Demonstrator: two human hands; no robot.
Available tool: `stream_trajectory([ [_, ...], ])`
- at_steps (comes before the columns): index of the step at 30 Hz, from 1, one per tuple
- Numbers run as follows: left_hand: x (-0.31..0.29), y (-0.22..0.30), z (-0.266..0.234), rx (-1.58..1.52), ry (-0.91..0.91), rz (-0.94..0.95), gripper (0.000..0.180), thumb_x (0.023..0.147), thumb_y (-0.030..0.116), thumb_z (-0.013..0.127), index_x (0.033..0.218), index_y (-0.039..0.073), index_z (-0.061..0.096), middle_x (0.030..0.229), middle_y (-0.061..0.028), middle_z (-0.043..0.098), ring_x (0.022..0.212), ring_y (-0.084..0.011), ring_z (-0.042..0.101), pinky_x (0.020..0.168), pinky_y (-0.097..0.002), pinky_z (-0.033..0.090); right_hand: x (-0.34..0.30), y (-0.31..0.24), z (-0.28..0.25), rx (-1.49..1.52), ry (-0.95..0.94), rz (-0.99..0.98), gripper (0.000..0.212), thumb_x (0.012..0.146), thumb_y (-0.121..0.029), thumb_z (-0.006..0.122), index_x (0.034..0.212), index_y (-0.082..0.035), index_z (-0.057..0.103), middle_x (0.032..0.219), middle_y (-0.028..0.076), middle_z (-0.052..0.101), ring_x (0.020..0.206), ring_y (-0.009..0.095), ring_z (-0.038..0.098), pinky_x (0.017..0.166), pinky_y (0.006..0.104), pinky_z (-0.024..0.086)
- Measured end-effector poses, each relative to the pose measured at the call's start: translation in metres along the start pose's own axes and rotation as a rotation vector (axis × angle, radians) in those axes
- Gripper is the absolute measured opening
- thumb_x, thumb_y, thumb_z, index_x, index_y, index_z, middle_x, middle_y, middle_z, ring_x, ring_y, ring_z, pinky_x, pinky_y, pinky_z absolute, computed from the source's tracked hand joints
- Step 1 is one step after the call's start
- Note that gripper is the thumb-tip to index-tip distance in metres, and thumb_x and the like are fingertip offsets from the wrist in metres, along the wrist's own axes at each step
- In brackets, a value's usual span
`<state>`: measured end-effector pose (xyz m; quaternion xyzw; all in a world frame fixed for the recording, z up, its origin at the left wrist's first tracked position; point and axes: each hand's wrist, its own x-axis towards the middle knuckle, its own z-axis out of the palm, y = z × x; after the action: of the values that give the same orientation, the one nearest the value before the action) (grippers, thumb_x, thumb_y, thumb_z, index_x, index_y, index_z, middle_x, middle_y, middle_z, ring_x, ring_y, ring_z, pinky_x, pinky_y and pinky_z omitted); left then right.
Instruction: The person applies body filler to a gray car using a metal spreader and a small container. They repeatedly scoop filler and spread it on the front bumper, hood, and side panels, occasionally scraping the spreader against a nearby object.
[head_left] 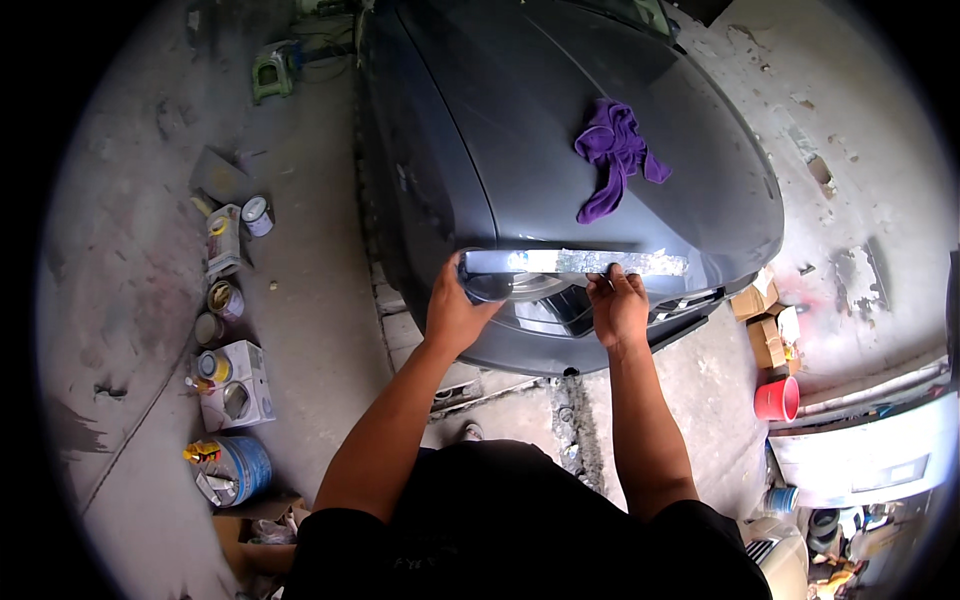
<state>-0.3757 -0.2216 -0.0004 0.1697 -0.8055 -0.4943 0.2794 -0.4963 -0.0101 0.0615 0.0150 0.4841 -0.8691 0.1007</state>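
Observation:
In front of me is a dark grey car with its bonnet [560, 170] facing up and its headlight [545, 288] just below my hands. My left hand [458, 312] is closed around a roll of tape [487, 287]. A shiny, silvery strip of tape [585, 262] runs from the roll to the right, along the front edge of the bonnet. My right hand [619, 308] pinches the strip's lower edge between thumb and fingers. I cannot tell whether the strip touches the paint. Higher on the bonnet lies a crumpled purple cloth [614, 155].
Along the left floor stand paint cans [257, 217], a white box [238, 384] and a blue bucket [243, 470]. A green stool [272, 73] is farther back. To the right are cardboard boxes [766, 342], a red bucket [776, 400] and a white car panel [870, 455].

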Motion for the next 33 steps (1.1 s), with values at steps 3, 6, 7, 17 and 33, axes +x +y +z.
stream_trajectory([
  [3, 0.001, -0.003, -0.003, -0.043, -0.004, 0.006, 0.085, 0.069, 0.021, 0.086, 0.137, -0.002, 0.040, 0.127, -0.0219, 0.056, 0.119, -0.0342, 0.056, 0.101, -0.0390, 0.045, -0.006, -0.004, 0.004, -0.022, -0.027, -0.020, 0.008, 0.101, -0.010, 0.050, 0.095, -0.007, 0.047, 0.097, 0.008, 0.060, 0.084, 0.023, 0.063, 0.073, 0.0349, 0.052],
  [6, -0.001, -0.014, -0.003, -0.068, -0.014, 0.056, 0.083, 0.069, 0.015, 0.087, 0.135, -0.001, 0.040, 0.124, -0.0192, 0.059, 0.117, -0.0302, 0.059, 0.100, -0.0374, 0.046, -0.018, -0.011, 0.009, -0.145, -0.084, -0.100, 0.005, 0.101, -0.011, 0.051, 0.101, -0.006, 0.050, 0.097, 0.008, 0.062, 0.081, 0.020, 0.063, 0.073, 0.0338, 0.051],
  [7, -0.004, -0.015, -0.004, -0.063, -0.017, 0.082, 0.083, 0.069, 0.014, 0.087, 0.136, -0.001, 0.040, 0.124, -0.0186, 0.059, 0.116, -0.0294, 0.059, 0.100, -0.0371, 0.046, -0.024, -0.014, 0.013, -0.194, -0.111, -0.160, 0.010, 0.101, -0.011, 0.052, 0.108, -0.003, 0.052, 0.096, 0.007, 0.063, 0.081, 0.016, 0.063, 0.073, 0.0305, 0.052],
  [17, -0.107, -0.083, 0.000, -0.165, -0.405, 0.054, 0.089, 0.061, 0.011, 0.089, 0.137, 0.003, 0.043, 0.123, -0.0196, 0.057, 0.115, -0.0360, 0.057, 0.100, -0.0424, 0.045, -0.136, 0.038, -0.010, -1.096, -0.139, -0.381, 0.012, 0.093, -0.007, 0.064, 0.101, 0.001, 0.059, 0.086, 0.017, 0.067, 0.075, 0.026, 0.066, 0.069, 0.0343, 0.052],
  [33, -0.203, -0.111, -0.014, -0.099, -1.019, 0.200, 0.089, 0.060, 0.008, 0.089, 0.136, 0.003, 0.043, 0.129, -0.0178, 0.056, 0.122, -0.0331, 0.055, 0.103, -0.0414, 0.044, -0.292, 0.075, -0.061, -1.014, 0.202, -0.254, 0.012, 0.088, -0.007, 0.067, 0.099, -0.003, 0.063, 0.079, 0.020, 0.062, 0.068, 0.039, 0.063, 0.060, 0.0423, 0.050],
])
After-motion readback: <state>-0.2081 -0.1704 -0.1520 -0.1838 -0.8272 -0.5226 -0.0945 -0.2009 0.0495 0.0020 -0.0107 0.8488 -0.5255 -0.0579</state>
